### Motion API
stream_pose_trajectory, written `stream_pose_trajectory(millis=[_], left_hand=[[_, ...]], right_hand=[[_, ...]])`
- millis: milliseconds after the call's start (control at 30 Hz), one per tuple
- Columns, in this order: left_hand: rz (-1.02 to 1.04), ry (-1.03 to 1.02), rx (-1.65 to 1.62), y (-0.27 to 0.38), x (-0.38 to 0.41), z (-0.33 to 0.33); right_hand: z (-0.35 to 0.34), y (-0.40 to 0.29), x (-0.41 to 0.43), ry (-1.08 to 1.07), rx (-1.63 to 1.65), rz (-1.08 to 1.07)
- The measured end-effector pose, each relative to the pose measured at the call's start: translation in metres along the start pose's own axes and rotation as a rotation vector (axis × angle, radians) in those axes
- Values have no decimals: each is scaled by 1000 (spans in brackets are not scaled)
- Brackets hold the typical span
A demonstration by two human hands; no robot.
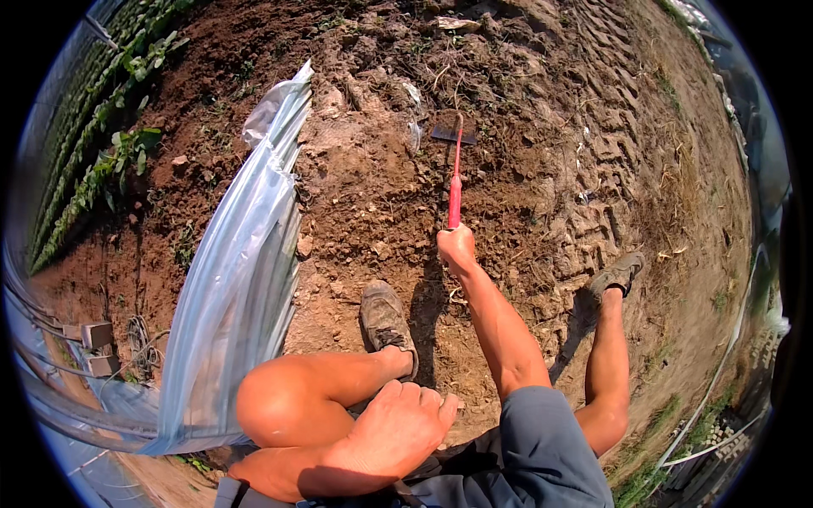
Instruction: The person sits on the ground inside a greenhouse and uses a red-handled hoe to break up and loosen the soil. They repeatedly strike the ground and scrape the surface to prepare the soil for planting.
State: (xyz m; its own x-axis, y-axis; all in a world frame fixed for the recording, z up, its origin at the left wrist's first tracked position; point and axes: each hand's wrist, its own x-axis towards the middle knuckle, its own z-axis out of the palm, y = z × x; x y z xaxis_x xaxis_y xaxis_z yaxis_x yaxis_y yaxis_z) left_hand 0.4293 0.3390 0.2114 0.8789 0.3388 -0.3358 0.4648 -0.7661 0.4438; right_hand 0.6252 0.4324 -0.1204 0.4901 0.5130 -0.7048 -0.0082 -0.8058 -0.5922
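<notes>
My right hand (456,246) is closed around the red handle of a hand hoe (455,197), with the arm stretched forward. The hoe's thin neck runs away from me to a wide, dark metal blade (467,138) at the loose brown soil (381,197). Nearer my body, my left hand (403,422) is back-side up with its fingers curled, beside my bent left leg (298,397). Its palm is hidden, so I cannot tell whether anything is in it.
Gathered clear plastic sheeting (235,254) stretches along my left. Green crop rows (108,159) grow beyond it, with blocks (96,334) and coiled cord (141,343) lower down. Dry weeds (438,79) lie ahead. Tyre ruts (603,140) mark the ground at right, near my right shoe (616,276).
</notes>
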Motion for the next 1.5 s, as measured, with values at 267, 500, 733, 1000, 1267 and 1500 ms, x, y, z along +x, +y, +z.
stream_pose_trajectory(millis=[267,500,733,1000,1267,1500], left_hand=[[72,89,73,7,9,-5],[87,101,83,17,13,-1],[164,141,64,24,5,10],[129,99,109,22,2,15],[179,75,181,27,-9,-1],[105,52,24,9,4,-2]], right_hand=[[28,61,-28,21,-204,-48],[-11,149,-92,-36,-320,16],[-49,182,-164,71,-345,-3],[-79,130,-162,207,-65,-136],[-25,233,-168,81,-225,220],[-83,10,-5,232,-243,-210]])
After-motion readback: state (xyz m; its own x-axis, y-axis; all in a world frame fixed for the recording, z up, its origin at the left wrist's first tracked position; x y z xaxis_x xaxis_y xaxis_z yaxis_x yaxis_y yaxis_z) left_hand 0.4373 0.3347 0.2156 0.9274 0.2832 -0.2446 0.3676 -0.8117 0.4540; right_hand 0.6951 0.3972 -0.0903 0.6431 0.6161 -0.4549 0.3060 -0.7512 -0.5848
